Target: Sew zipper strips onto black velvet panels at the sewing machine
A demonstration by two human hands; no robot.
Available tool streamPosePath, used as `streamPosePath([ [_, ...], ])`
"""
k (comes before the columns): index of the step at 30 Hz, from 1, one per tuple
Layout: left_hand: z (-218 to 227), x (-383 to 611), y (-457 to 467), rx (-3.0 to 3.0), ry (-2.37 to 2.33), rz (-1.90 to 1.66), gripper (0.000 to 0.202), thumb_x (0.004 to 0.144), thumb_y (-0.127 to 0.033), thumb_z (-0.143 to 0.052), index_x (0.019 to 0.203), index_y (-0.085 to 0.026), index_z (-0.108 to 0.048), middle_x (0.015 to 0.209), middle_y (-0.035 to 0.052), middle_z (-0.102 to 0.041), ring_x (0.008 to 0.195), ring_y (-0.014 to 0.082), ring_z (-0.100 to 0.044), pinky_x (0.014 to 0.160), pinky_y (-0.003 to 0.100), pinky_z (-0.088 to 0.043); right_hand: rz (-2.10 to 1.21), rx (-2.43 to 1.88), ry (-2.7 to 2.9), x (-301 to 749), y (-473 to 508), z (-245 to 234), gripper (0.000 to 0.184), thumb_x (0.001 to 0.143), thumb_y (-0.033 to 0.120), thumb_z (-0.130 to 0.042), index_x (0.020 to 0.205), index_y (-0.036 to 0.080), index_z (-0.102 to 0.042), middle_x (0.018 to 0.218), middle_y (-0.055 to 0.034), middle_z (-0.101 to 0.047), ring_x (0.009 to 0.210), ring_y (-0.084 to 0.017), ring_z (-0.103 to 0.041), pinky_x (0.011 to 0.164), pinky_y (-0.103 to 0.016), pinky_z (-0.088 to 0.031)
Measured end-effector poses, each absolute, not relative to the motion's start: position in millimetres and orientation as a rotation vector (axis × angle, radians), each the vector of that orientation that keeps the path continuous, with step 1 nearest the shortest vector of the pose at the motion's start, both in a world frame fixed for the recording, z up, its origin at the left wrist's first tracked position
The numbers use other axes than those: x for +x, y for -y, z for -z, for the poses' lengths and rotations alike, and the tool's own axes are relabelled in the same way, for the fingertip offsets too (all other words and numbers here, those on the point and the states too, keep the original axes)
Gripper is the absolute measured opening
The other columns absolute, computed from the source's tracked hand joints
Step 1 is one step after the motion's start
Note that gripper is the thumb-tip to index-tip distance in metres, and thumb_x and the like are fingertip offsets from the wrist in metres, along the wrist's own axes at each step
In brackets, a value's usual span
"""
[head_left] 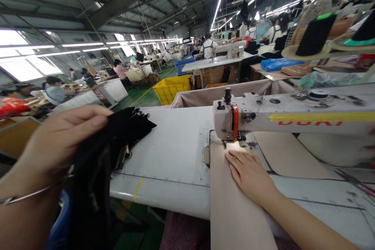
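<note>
My left hand [70, 136] is raised at the left, thumb and fingers closed on a black fabric strip [90, 187] that hangs past the table edge. A small metal bit like a zipper pull shows on it, blurred. Just behind lies a pile of black fabric pieces [131, 127] with metal pulls, on the table's left side. My right hand [249, 172] rests flat, fingers stretched out, on a long beige panel [228, 211]. The panel's far end sits at the needle and presser foot of the sewing machine [225, 121], and its near end hangs over the table edge.
Another beige panel [287, 154] lies under the machine arm. Scissors [354, 181] rest at the right. Black thread cones [316, 35] stand at upper right. Beyond the white table [175, 148] are a fabric-lined bin [199, 95], a yellow crate [172, 88] and people at other machines.
</note>
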State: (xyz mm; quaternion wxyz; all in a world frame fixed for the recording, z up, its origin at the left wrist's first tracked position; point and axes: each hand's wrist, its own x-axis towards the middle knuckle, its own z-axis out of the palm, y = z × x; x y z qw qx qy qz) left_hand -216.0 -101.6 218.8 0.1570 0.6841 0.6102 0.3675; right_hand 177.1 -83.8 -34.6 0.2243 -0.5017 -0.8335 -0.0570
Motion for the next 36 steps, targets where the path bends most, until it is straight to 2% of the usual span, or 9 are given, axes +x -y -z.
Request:
streamPosePath([
  [3,-165.6,-144.0,57.1,2.21,-1.408,-0.622,0.03,0.086,-0.042,-0.057,0.09,-0.015,-0.069,0.079,-0.0058,-0.067,0.075,0.0134,-0.061,0.072,0.025,-0.048,0.153,-1.385,2.305,176.9,84.9,31.9,0.039,0.095,0.022,-0.04,0.131,0.022,-0.052,0.128,-0.0073,-0.058,0.114,-0.025,-0.052,0.098,-0.045,-0.037],
  [6,-81.6,-66.5,18.5,2.253,-1.148,-0.426,0.021,0.087,-0.032,-0.056,0.086,-0.016,-0.071,0.083,-0.0007,-0.07,0.08,0.0155,-0.063,0.077,0.025,-0.047,0.143,-1.387,2.308,178.1,85.5,30.5,0.039,0.094,0.022,-0.04,0.131,0.023,-0.052,0.128,-0.0066,-0.058,0.115,-0.024,-0.051,0.098,-0.043,-0.037],
  [9,-19.6,-22.1,1.3,2.22,-1.246,-0.42,0.015,0.082,-0.028,-0.062,0.085,-0.016,-0.07,0.079,0.0017,-0.069,0.072,0.0159,-0.063,0.067,0.024,-0.047,0.123,-1.399,2.303,179.7,85.5,29.9,0.038,0.094,0.021,-0.04,0.13,0.02,-0.051,0.13,-0.0076,-0.057,0.115,-0.024,-0.052,0.098,-0.042,-0.037],
  [11,-1.3,-11.9,-2.4,2.211,-1.31,-0.437,0.015,0.08,-0.029,-0.065,0.086,-0.015,-0.069,0.076,0.0025,-0.068,0.069,0.0163,-0.062,0.061,0.024,-0.045,0.108,-1.407,2.297,180.3,85.0,29.4,0.038,0.095,0.02,-0.038,0.13,0.017,-0.051,0.13,-0.0091,-0.057,0.115,-0.024,-0.052,0.097,-0.042,-0.037],
  [18,-0.4,-4.0,-4.5,2.254,-1.417,-0.48,0.011,0.079,-0.027,-0.062,0.078,-0.016,-0.066,0.076,0.0036,-0.068,0.067,0.0168,-0.06,0.058,0.025,-0.04,0.097,-1.416,2.283,179.2,83.1,31.7,0.04,0.097,0.027,-0.04,0.136,0.02,-0.048,0.132,-0.009,-0.056,0.117,-0.024,-0.05,0.097,-0.043,-0.037],
  [26,-3.6,1.7,-6.4,2.303,-1.46,-0.484,0.01,0.084,-0.024,-0.058,0.08,-0.016,-0.064,0.078,0.0043,-0.067,0.072,0.0188,-0.062,0.066,0.028,-0.046,0.097,-1.451,2.292,178.0,81.0,31.9,0.044,0.097,0.027,-0.042,0.14,0.02,-0.044,0.132,-0.0091,-0.055,0.118,-0.025,-0.049,0.096,-0.044,-0.037],
  [30,-9.8,-3.5,14.2,2.572,-1.314,-0.534,0.009,0.088,-0.02,-0.056,0.091,-0.016,-0.063,0.096,0.0061,-0.067,0.095,0.0216,-0.061,0.089,0.035,-0.048,0.077,-1.453,2.287,178.5,81.5,31.4,0.043,0.097,0.029,-0.043,0.138,0.019,-0.046,0.132,-0.0086,-0.054,0.118,-0.025,-0.048,0.098,-0.044,-0.037],
  [33,-6.1,-10.6,33.1,2.756,-1.081,-0.49,0.016,0.092,-0.021,-0.055,0.106,-0.015,-0.061,0.114,0.0073,-0.063,0.113,0.022,-0.055,0.105,0.038,-0.042,0.05,-1.422,2.302,180.3,81.8,32.6,0.04,0.096,0.032,-0.045,0.134,0.02,-0.049,0.131,-0.0076,-0.055,0.119,-0.024,-0.048,0.099,-0.045,-0.037],
  [36,2.2,-16.6,39.2,2.782,-1.048,-0.491,0.027,0.094,-0.021,-0.053,0.12,-0.014,-0.054,0.127,0.0079,-0.058,0.124,0.0203,-0.05,0.113,0.038,-0.035,0.053,-1.417,2.305,181.1,81.7,34.1,0.041,0.096,0.033,-0.045,0.135,0.021,-0.049,0.132,-0.0072,-0.055,0.119,-0.025,-0.048,0.1,-0.045,-0.037],
])
